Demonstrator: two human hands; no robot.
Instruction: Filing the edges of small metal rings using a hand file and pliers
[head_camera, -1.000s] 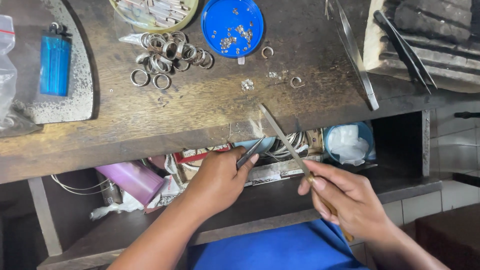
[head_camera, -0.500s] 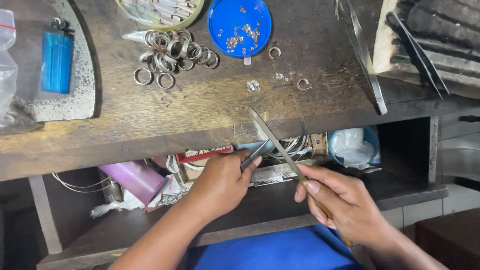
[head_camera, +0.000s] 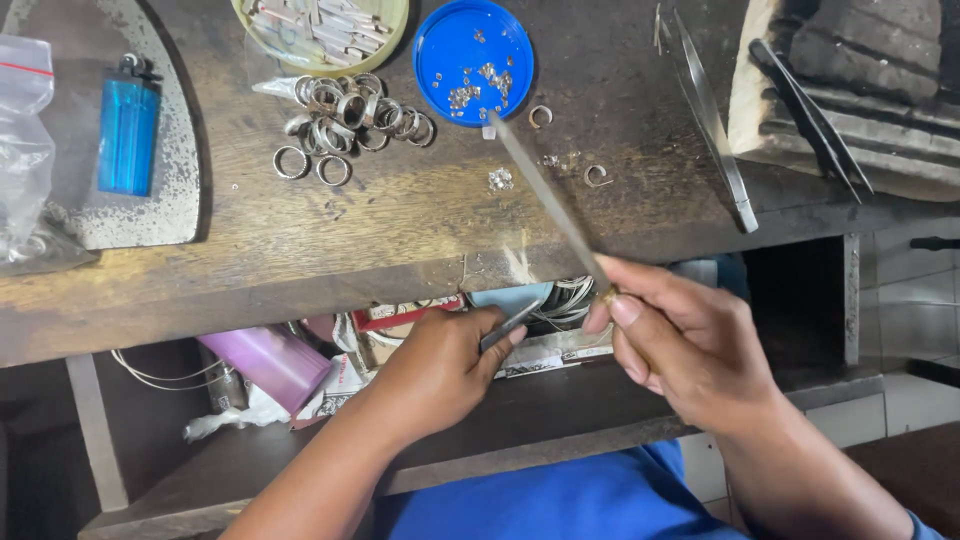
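Observation:
My right hand (head_camera: 680, 335) grips the handle of a long thin metal file (head_camera: 545, 195), whose tip points up over the worn wooden bench (head_camera: 400, 230) toward the blue dish (head_camera: 452, 40) of small metal bits. Below the bench edge, over the lower shelf, my left hand (head_camera: 440, 365) pinches a small grey metal tool (head_camera: 510, 325) between thumb and fingers. A heap of silver rings (head_camera: 350, 110) lies on the bench to the left of the blue dish. Two loose open rings (head_camera: 540, 116) (head_camera: 597, 176) rest near the file.
A blue lighter (head_camera: 127, 135) lies on a grey metal plate (head_camera: 185, 190) at left, beside a clear plastic bag (head_camera: 25, 150). Long tweezers (head_camera: 715, 130) lie at right near a charred block (head_camera: 850, 80). A green dish (head_camera: 390, 25) holds strips. The shelf holds a purple container (head_camera: 265, 362) and clutter.
My right hand has risen and swung the file upward, its tip now reaching the blue dish. My left hand stays under the bench edge with the small tool.

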